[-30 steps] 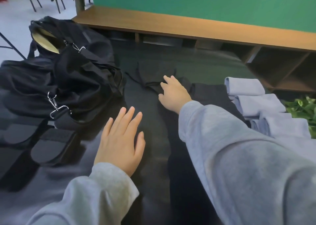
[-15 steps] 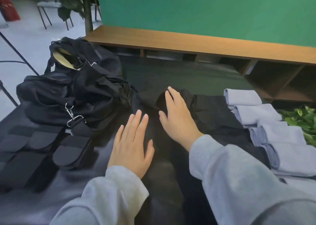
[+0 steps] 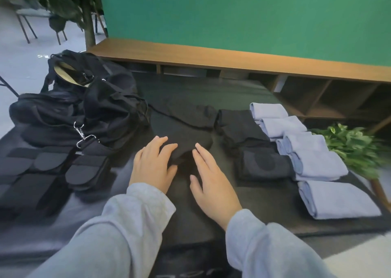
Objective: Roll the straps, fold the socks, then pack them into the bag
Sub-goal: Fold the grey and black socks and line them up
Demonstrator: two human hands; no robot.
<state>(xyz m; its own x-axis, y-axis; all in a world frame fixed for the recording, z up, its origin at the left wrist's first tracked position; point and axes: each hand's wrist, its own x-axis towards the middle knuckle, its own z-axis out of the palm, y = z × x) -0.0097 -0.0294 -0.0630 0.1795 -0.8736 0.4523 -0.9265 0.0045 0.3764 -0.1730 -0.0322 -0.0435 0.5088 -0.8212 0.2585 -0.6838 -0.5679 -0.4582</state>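
Both hands flat on a black sock (image 3: 188, 142) mid-desk (image 3: 264, 218). Left hand (image 3: 152, 167): fingers straight, tips resting on sock's folded edge, nothing held in its grip. Right hand (image 3: 211, 184): palm down, fingers straight, wide grip, just beside the fold. Black bag (image 3: 84, 108) far left w/ straps (image 3: 48, 172) in front of it. Grey-blue folded socks (image 3: 313, 161) in a row at right.
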